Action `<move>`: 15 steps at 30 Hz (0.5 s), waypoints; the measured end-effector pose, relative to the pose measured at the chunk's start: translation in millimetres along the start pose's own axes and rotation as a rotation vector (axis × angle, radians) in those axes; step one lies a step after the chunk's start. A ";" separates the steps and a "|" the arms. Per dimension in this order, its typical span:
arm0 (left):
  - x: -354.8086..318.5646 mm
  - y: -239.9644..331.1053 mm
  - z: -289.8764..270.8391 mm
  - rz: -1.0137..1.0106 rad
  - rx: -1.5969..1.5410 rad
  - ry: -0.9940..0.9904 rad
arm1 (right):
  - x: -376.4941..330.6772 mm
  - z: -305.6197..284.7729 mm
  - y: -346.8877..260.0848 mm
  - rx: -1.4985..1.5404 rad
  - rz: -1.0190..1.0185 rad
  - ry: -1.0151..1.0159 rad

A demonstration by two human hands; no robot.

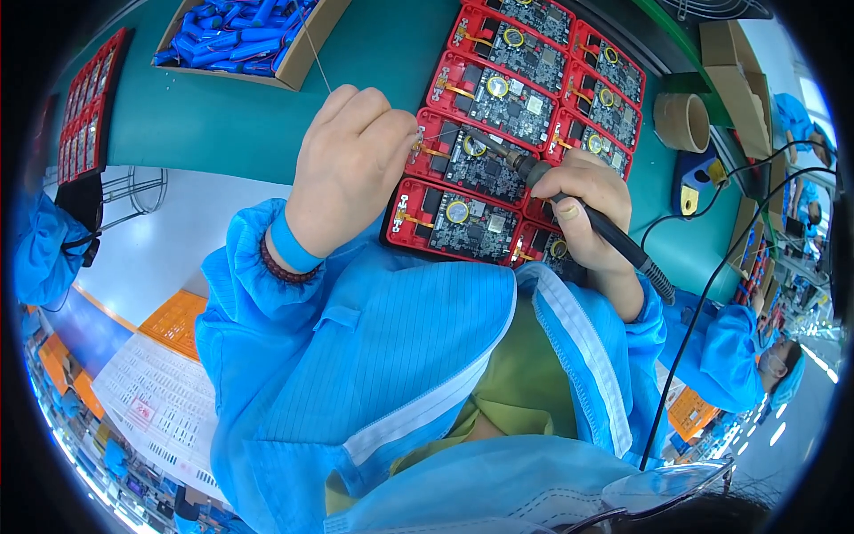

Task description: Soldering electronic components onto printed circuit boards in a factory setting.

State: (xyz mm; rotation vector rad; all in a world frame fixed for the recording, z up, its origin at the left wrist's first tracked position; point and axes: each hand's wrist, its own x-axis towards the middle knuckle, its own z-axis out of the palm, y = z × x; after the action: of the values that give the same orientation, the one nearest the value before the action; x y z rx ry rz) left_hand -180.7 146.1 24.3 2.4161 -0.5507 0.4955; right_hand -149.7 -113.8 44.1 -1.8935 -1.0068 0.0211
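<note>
A red tray of circuit boards [463, 169] lies on the green bench top [231, 116] straight ahead of the person, each board dark with a round coin cell. The right hand [583, 209] has its fingers curled tight around the black handle of a soldering iron [569, 200], whose tip slants up-left onto a board in the middle row. The left hand [347, 165] rests at the tray's left edge, thumb and forefinger pinched on a thin solder wire [316, 58] that runs up and away. A second red tray [556, 76] lies just beyond. Farther out, a cardboard box of blue cells [240, 36] sits at the upper left and a tape roll [683, 122] at the right.
</note>
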 end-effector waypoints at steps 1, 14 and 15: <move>0.1 0.3 -0.3 -0.005 -0.005 0.000 | -0.6 -1.1 -0.1 0.006 0.004 0.000; -2.1 3.2 4.7 0.054 0.027 0.006 | -4.7 -0.2 -6.0 0.018 -0.009 0.012; -3.0 2.9 3.2 0.045 0.014 0.021 | -5.5 -2.4 -8.1 0.018 -0.008 0.012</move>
State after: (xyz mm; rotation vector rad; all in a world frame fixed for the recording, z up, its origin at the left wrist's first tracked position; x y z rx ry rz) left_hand -183.9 142.7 21.8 2.4130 -0.5957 0.5452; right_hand -157.5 -117.5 49.4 -1.8708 -1.0031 0.0139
